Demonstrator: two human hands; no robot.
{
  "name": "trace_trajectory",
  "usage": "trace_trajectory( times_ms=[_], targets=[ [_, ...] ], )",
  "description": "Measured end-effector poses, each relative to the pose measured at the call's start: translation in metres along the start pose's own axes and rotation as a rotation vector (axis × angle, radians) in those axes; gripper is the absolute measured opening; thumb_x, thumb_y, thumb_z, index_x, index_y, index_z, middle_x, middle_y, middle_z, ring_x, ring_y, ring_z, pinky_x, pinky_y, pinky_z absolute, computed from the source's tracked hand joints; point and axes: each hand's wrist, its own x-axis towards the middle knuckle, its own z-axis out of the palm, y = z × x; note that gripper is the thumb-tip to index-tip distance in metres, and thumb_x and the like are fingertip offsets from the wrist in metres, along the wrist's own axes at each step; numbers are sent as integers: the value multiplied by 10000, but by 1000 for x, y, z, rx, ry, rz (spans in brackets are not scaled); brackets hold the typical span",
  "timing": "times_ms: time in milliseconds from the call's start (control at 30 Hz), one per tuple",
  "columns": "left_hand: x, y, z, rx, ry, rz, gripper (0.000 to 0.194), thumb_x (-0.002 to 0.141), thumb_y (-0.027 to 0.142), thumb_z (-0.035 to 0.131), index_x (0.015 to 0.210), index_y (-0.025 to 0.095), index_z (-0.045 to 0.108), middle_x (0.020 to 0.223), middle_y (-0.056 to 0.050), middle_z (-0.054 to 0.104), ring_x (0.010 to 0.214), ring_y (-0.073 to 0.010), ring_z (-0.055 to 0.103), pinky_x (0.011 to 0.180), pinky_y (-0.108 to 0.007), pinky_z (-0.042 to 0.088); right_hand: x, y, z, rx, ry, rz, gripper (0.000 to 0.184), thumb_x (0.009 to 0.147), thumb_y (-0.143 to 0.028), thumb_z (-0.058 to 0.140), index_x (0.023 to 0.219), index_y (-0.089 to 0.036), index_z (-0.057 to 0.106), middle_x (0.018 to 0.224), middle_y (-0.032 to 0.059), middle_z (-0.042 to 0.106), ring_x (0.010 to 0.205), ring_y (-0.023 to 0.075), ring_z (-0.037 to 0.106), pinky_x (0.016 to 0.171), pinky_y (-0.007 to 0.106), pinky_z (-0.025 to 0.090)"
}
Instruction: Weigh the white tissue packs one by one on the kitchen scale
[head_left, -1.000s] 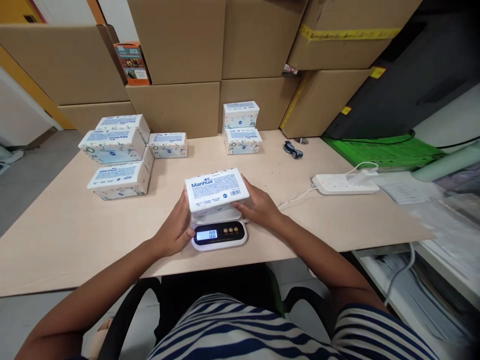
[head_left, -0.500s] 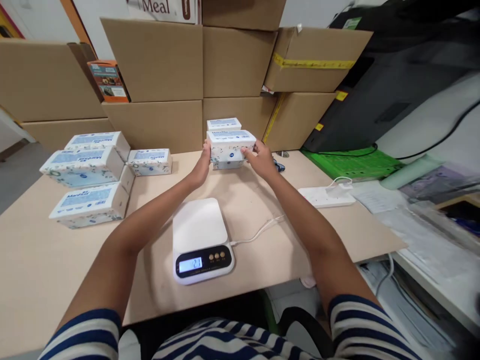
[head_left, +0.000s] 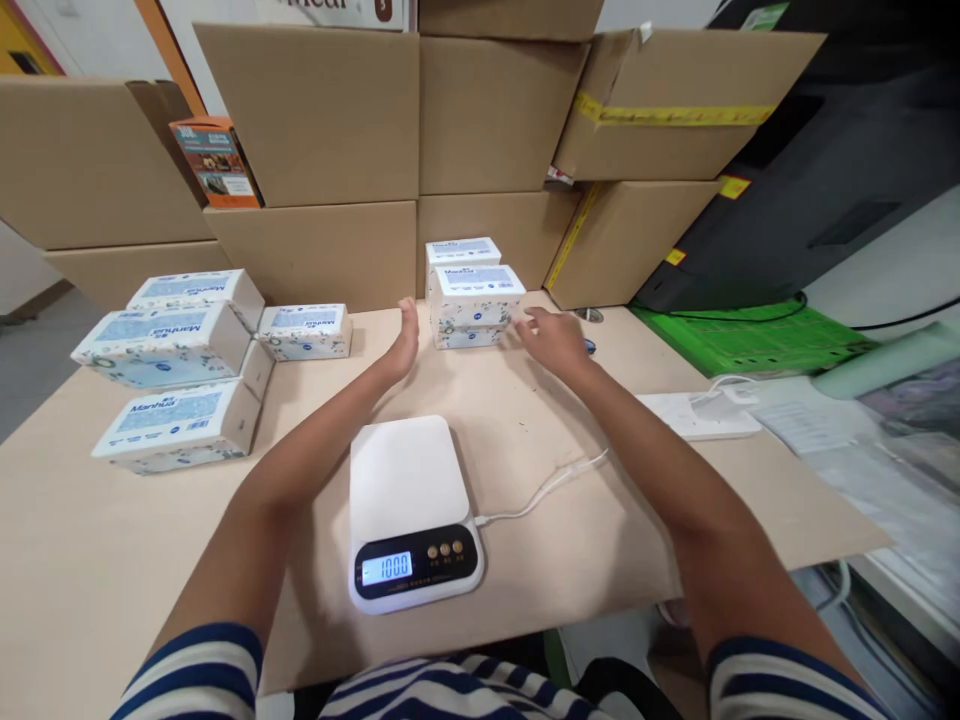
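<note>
Toward the back of the table stands a stack of white and blue tissue packs (head_left: 478, 300), one on top of another, with more packs (head_left: 461, 250) right behind. My left hand (head_left: 406, 338) is open to the left of this stack, a small gap away from it and holding nothing. On the other side, my right hand (head_left: 553, 338) has its fingers loosely bent and apart by the stack's right edge; whether a fingertip touches it I cannot tell. Between my forearms lies a white digital scale (head_left: 409, 480) with a bare plate, its lit display (head_left: 387, 567) showing about 100.0.
Several more tissue packs (head_left: 161, 345) are piled on the left, with a single pack (head_left: 306, 332) beside them. Cardboard boxes (head_left: 315, 255) wall off the back. A white cable (head_left: 544, 495) runs from the scale, and a power strip (head_left: 701, 416) lies on the right.
The held tissue pack now rests on the front of the back stack, and both hands have let go and moved apart sideways. The scale's reading has changed.
</note>
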Motion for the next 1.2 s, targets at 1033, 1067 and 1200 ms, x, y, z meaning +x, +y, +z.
trace_trajectory(
  times_ms=[1033,1067,1200],
  targets=[
    [-236,2,-59,-27,86,-217,1239,934,1046,21,1872,260,213,1933,-128,186,1830,-297,120,1493,-493,18,-128,44,-67,-120,526,-264,526,1049,-625,466,1086,-253,836,892,210,833,842,438,819,863,651,630],
    [-237,5,-59,-13,72,-226,1233,948,1030,8,1875,239,195,1933,-132,182,1831,-290,122,1493,-481,27,-116,23,-59,-92,503,-335,537,1047,-635,472,1084,-230,824,887,191,826,829,411,813,860,634,642],
    [-241,13,-58,58,79,-225,1245,964,1008,-1,1862,180,239,1926,-135,222,1824,-314,177,1497,-476,72,-63,-83,-4,112,242,-625,534,1062,-649,545,1290,-225,778,1352,224,786,1262,406,780,1126,613,619]
  ],
)
